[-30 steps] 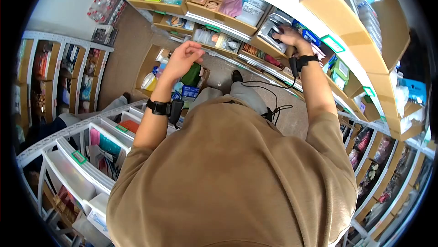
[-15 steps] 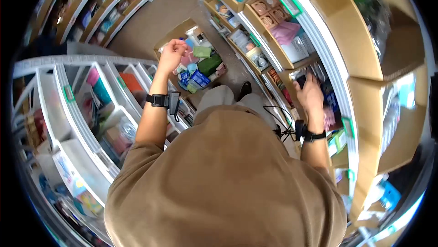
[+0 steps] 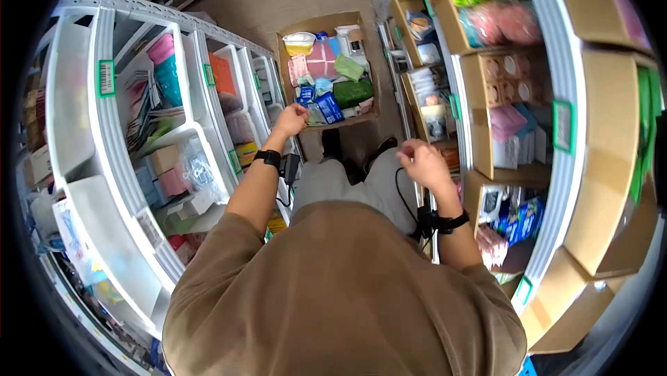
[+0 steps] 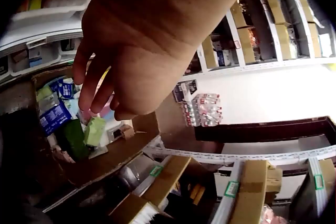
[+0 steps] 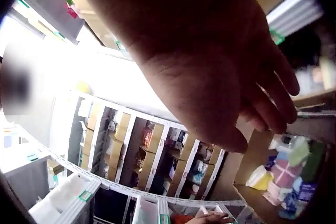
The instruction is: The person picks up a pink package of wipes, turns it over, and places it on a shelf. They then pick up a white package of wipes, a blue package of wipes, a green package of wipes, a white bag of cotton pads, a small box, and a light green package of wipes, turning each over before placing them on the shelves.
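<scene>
On the floor ahead stands an open cardboard box [image 3: 329, 17] filled with packaged goods. Among them are a blue pack [image 3: 329, 108], a dark green pouch [image 3: 353, 91], a light green packet [image 3: 349, 67] and a pink bundle [image 3: 322, 60] with pale stripes. My left hand [image 3: 290, 120] hangs by the box's near left corner, fingers loosely bent and holding nothing. In the left wrist view its fingertips overlap the box contents. My right hand [image 3: 425, 165] is over the right knee beside the shelves, with relaxed, bare fingers.
White drawers and bins [image 3: 104, 140] line the left side. On the right, a shelf rack [image 3: 577, 84] holds cardboard bins, one with blue packs [image 3: 521, 222]. A black cable [image 3: 401, 199] hangs near the right wrist. Another person's hand [image 5: 210, 217] shows low in the right wrist view.
My view has turned toward the floor box. The right hand has come out of the shelf bin and back over the knee. The left hand has lowered to the box's near corner.
</scene>
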Demonstrator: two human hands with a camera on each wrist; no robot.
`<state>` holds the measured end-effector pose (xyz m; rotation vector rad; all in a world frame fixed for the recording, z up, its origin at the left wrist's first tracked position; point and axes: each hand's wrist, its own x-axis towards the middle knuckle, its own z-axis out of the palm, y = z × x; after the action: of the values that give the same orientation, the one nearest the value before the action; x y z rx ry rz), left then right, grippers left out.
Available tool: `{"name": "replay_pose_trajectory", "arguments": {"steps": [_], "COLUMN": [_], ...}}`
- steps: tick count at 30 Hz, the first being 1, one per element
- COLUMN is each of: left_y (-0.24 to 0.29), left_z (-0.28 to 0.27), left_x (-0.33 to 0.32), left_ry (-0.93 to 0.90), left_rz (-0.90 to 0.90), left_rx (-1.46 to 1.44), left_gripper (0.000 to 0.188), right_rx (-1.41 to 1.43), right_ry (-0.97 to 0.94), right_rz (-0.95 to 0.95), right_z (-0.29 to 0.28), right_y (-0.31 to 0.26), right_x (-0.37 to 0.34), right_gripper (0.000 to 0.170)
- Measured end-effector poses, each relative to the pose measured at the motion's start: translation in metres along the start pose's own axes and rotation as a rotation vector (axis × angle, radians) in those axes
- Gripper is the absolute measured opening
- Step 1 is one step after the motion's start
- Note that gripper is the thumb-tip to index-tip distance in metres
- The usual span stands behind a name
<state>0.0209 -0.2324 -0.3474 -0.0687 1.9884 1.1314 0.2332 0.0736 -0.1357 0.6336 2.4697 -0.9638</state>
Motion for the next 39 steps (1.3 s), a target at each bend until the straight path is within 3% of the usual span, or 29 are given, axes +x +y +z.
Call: {"name": "replay_pose_trajectory", "arguments": {"steps": [1,3,5,7,12,16,19,21,23,24,26,27,29,31,32,33,35,36,38,39], "left_y": [-0.005,-0.018,-0.05,-0.068,-0.133,-0.195,-0.247,-0.27,-0.255,-0.29,-0.308,-0.304,-0.246,-0.205,-0.184,-0.153,-0.07,-0.035,0.026,0.066], "left_z": [0.001,0.0,0.005,0.019,0.054,0.078,0.093,0.103,0.102,0.107,0.105,0.097,0.082,0.062,0.051,0.039,0.014,0.001,-0.018,-0.029], "left_x": [0.005,0.024,0.058,0.087,0.183,0.256,0.293,0.302,0.294,0.302,0.291,0.281,0.244,0.213,0.197,0.179,0.135,0.122,0.088,0.067], "left_ry": [0.013,0.126,0.098,0.031,-0.014,-0.038,-0.158,-0.076,-0.06,-0.018,0.048,0.123,0.204,0.358,0.396,0.332,0.193,0.194,0.001,-0.06], "left_rz": [-0.004,0.054,-0.024,-0.065,-0.213,-0.392,-0.46,-0.397,-0.392,-0.309,-0.255,-0.195,-0.251,-0.23,-0.117,-0.139,0.038,0.082,0.287,0.336], "left_rx": [-0.014,0.39,0.358,0.568,0.609,0.521,0.534,0.565,0.567,0.685,0.747,0.802,0.703,0.48,0.333,0.157,-0.116,-0.111,-0.512,-0.536], "left_gripper": [0.016,0.022,0.025,0.024,0.045,0.052,0.052,0.047,0.039,0.028,0.025,0.022,0.017,0.016,0.017,0.02,0.016,0.016,0.013,0.015], "right_rx": [0.007,0.045,0.097,0.188,0.354,0.435,0.452,0.475,0.487,0.499,0.483,0.462,0.488,0.521,0.534,0.539,0.605,0.624,0.649,0.673], "right_ry": [0.009,-0.076,-0.12,-0.178,-0.323,-0.273,-0.241,-0.213,-0.227,-0.234,-0.237,-0.237,-0.205,-0.194,-0.196,-0.172,-0.175,-0.166,-0.088,-0.039], "right_rz": [-0.045,-0.054,-0.039,-0.016,0.058,0.151,0.184,0.22,0.245,0.26,0.248,0.227,0.198,0.138,0.107,0.087,0.077,0.036,-0.022,-0.061], "right_z": [0.018,0.042,0.05,0.075,0.113,0.128,0.141,0.152,0.16,0.162,0.156,0.15,0.141,0.122,0.108,0.094,0.067,0.053,0.027,0.013], "right_y": [0.004,0.002,-0.015,-0.003,0.04,0.073,0.092,0.101,0.101,0.098,0.082,0.072,0.057,0.036,0.022,0.009,-0.015,-0.025,-0.047,-0.059], "right_x": [0.015,0.041,0.059,0.074,0.113,0.132,0.146,0.151,0.155,0.156,0.156,0.154,0.145,0.136,0.134,0.131,0.121,0.117,0.109,0.105], "right_gripper": [0.034,0.036,0.036,0.036,0.033,0.03,0.031,0.031,0.031,0.031,0.03,0.03,0.029,0.029,0.029,0.029,0.028,0.029,0.032,0.034]}}
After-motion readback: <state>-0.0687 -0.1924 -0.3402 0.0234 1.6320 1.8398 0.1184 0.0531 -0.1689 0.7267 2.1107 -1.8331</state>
